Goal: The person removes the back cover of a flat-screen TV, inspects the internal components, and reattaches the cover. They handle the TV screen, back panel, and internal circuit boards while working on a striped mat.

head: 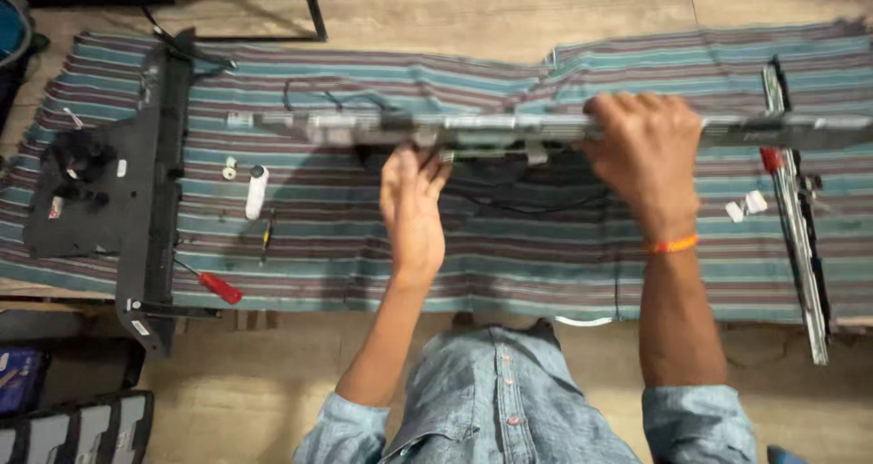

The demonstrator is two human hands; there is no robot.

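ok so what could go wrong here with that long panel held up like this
1. The right hand grips the long grey panel over its edge while the left hand only props it from below, so it could tip or slip.
2. Black cables hang beneath it and might snag.
3. The red-handled screwdriver and small white parts lie loose on the striped cloth, easily knocked or crushed.

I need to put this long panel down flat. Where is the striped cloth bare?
The striped cloth is bare along its near edge, between the red-handled screwdriver and the metal strips. The left end is crowded: black back cover, white tube, small screwdriver.
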